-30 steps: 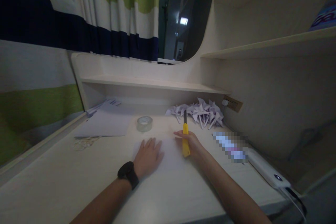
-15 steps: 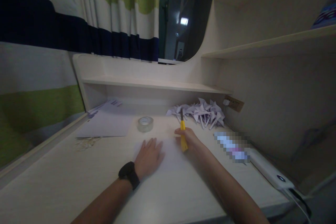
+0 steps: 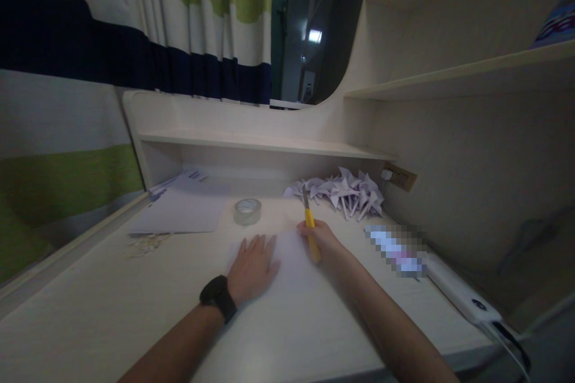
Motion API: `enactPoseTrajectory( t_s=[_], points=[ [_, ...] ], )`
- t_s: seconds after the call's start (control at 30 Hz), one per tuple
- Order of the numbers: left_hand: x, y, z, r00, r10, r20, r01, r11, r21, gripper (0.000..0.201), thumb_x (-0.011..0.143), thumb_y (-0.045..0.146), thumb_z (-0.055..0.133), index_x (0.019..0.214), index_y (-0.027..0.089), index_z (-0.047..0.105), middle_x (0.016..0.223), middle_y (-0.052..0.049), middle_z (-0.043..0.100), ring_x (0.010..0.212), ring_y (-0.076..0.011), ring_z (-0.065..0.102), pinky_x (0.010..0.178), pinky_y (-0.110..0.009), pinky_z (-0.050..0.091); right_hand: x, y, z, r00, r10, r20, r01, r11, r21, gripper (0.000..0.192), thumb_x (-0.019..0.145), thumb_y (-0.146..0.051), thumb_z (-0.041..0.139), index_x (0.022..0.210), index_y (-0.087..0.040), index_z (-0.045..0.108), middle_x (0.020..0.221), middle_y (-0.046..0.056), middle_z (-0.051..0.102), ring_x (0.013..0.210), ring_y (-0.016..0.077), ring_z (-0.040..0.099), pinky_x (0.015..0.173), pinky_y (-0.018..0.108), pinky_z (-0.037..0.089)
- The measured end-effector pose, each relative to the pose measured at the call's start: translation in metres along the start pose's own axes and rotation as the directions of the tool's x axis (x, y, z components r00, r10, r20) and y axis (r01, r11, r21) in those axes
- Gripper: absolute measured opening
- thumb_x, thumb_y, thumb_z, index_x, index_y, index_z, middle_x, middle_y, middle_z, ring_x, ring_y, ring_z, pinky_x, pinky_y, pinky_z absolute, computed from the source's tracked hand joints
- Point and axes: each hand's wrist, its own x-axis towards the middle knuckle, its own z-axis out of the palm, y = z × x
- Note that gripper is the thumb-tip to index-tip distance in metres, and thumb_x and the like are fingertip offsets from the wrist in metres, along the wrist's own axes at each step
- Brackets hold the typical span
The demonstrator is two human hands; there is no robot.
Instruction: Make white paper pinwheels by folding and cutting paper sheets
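Flat on a white sheet of paper (image 3: 291,260) lies my left hand (image 3: 253,268), fingers spread, with a black watch on its wrist. My right hand (image 3: 324,240) is closed around a yellow utility knife (image 3: 311,226), whose extended blade points away from me and slightly left. This hand is at the right edge of the sheet. A roll of clear tape (image 3: 247,212) rests just beyond my left hand. Past the blade sits a heap of folded white paper pinwheels (image 3: 345,191).
A stack of paper (image 3: 179,209) lies at the left rear, with rubber bands (image 3: 146,245) by its front edge. On the right are a pixelated bright object (image 3: 398,251) and a white power strip (image 3: 462,296). A low shelf (image 3: 265,145) spans the back.
The knife has tilted, its blade tip swinging a little to the left. My left hand stays pressed on the sheet, and the view has shifted very slightly.
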Motion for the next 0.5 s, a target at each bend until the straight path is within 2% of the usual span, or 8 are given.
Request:
enactPoseTrajectory(
  t_s=[0.17, 0.3, 0.4, 0.5],
  points=[
    [0.001, 0.000, -0.005, 0.997, 0.020, -0.073, -0.023, 0.999, -0.044, 0.062, 0.091, 0.038, 0.042, 0.146, 0.013, 0.028, 0.129, -0.018, 0.051, 0.119, -0.0312, 0.046, 0.106, -0.051, 0.027, -0.003, -0.002, -0.003, 0.998, 0.000, 0.059, 0.001, 1.000, -0.020, 0.018, 0.061, -0.016, 0.063, 0.079, -0.016, 0.060, 0.056, -0.004, 0.053, 0.048, 0.0094, 0.047, 0.046, 0.021, 0.033],
    [0.003, 0.001, -0.011, 0.989, 0.008, -0.145, -0.017, 0.998, -0.058, 0.049, 0.091, 0.020, 0.039, 0.139, 0.010, 0.036, 0.114, -0.015, 0.053, 0.104, -0.0259, 0.052, 0.095, -0.041, 0.037, -0.005, -0.005, -0.007, 0.997, 0.024, 0.074, -0.021, 0.999, -0.046, 0.014, 0.066, -0.018, 0.063, 0.079, -0.017, 0.058, 0.054, -0.004, 0.052, 0.047, 0.0098, 0.047, 0.045, 0.022, 0.033],
    [0.005, 0.002, -0.014, 0.985, -0.018, -0.174, 0.004, 0.997, -0.083, 0.032, 0.087, 0.010, 0.037, 0.116, 0.012, 0.051, 0.101, -0.011, 0.053, 0.092, -0.0228, 0.053, 0.085, -0.035, 0.041, -0.008, -0.008, -0.009, 0.993, 0.048, 0.112, -0.040, 0.996, -0.074, 0.013, 0.066, -0.018, 0.065, 0.077, -0.016, 0.058, 0.056, -0.002, 0.054, 0.047, 0.0102, 0.048, 0.046, 0.022, 0.035],
    [0.006, 0.002, -0.016, 0.981, -0.027, -0.193, 0.012, 0.997, -0.076, 0.016, 0.087, 0.009, 0.038, 0.090, 0.016, 0.052, 0.091, -0.009, 0.051, 0.085, -0.0225, 0.052, 0.077, -0.034, 0.041, -0.010, -0.012, -0.013, 0.988, 0.050, 0.149, -0.034, 0.994, -0.108, 0.015, 0.067, -0.017, 0.064, 0.080, -0.016, 0.058, 0.062, 0.000, 0.059, 0.049, 0.0106, 0.051, 0.047, 0.022, 0.037]
  ],
)
